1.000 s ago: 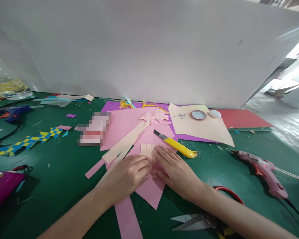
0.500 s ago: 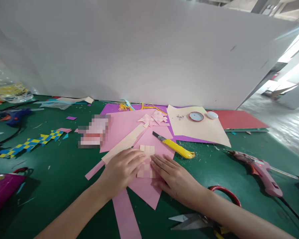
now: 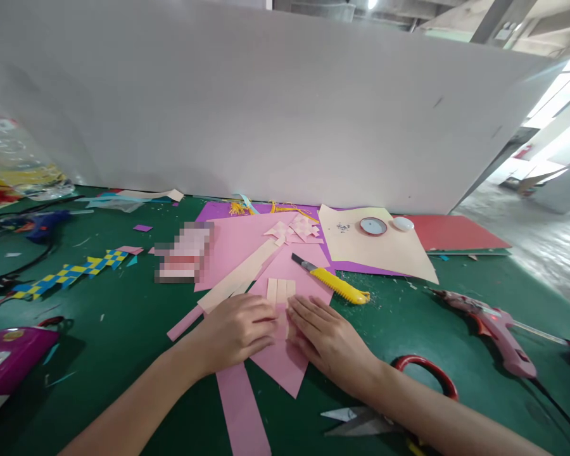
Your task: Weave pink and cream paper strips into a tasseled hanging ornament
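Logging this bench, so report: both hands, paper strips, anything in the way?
Left hand, right hand on small cream-and-pink paper-strip piece. Piece flat on pink paper sheet. Yellow-handled cutter beyond right hand.

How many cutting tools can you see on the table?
2: a yellow cutter just beyond the right hand, and scissors partly hidden by the right forearm. More could lie unseen under the papers.

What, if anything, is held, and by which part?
The left hand touches the left side of the small cream-and-pink paper piece, the right hand its right side; whether either grips it cannot be told.
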A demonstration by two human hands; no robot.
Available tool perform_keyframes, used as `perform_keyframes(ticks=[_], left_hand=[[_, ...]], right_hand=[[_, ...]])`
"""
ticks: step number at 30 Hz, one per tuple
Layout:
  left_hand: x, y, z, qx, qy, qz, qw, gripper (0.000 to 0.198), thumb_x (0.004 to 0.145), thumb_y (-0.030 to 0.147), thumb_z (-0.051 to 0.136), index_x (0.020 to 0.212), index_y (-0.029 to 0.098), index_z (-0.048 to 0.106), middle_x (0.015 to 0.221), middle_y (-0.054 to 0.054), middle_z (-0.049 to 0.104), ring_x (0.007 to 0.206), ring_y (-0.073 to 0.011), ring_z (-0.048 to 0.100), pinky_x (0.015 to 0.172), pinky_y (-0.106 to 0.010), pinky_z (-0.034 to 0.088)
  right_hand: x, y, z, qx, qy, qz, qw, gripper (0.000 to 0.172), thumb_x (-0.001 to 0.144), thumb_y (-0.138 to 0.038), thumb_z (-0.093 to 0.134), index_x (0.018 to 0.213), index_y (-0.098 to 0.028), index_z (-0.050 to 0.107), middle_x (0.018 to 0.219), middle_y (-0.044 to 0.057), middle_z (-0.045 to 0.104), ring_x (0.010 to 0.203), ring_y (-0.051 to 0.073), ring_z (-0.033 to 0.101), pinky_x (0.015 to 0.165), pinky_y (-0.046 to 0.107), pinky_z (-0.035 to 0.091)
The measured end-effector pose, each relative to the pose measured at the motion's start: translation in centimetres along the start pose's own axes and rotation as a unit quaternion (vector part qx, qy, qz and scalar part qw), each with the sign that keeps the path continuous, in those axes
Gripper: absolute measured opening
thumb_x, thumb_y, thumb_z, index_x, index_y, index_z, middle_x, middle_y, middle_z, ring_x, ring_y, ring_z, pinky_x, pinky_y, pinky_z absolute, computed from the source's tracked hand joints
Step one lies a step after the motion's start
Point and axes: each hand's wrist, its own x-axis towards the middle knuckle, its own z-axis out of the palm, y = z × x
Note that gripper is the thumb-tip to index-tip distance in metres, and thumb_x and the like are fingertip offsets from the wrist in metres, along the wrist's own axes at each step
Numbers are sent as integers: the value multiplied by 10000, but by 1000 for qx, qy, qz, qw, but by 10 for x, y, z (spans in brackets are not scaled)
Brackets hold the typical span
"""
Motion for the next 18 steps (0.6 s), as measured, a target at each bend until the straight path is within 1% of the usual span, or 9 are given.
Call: perform_keyframes(ticks=[4,6,9,12,16,18], left_hand=[[-1,1,2,48,13,44,998,190,928,176,476,963,143,660,947,-56,702,944,-207,616,792,-353,494],[-1,0,2,59,16,50,997,187,926,163,475,955,141,658,948,-52,702,943,-204,616,774,-344,499],[-1,0,2,56,14,48,997,186,926,164,474,941,147,658,946,-49,699,938,-197,615,756,-332,506],[-1,2,1,42,10,44,998,196,927,150,462,930,154,658,933,-52,699,938,-193,610,779,-333,509],[0,3,-1,12,10,8,1000,180,927,183,473,908,144,647,888,-54,687,884,-187,612,764,-334,520],[-1,5,-1,28,3,8,1000,176,921,175,474,900,143,646,893,-52,683,870,-187,613,752,-338,523]], right_hand=[[0,0,1,-18,4,-9,1000,411,945,-215,373,1304,-72,511,1364,132,494,1281,240,439,1082,429,370],[-1,-1,1,-19,6,-11,1000,411,943,-224,389,1306,-74,509,1364,131,495,1281,238,439,1082,426,371],[-1,0,1,-13,13,-9,1000,403,938,-241,422,1297,-89,521,1355,129,507,1278,233,444,1083,420,372],[-1,0,0,-4,13,-8,1000,392,924,-235,450,1279,-97,540,1348,133,512,1275,236,448,1084,422,371],[-1,0,-1,6,19,-7,1000,383,918,-216,448,1268,-102,553,1334,139,524,1262,237,463,1072,428,388],[-1,0,0,9,28,-7,1000,376,924,-234,448,1261,-110,561,1327,137,531,1257,236,470,1069,429,393]])
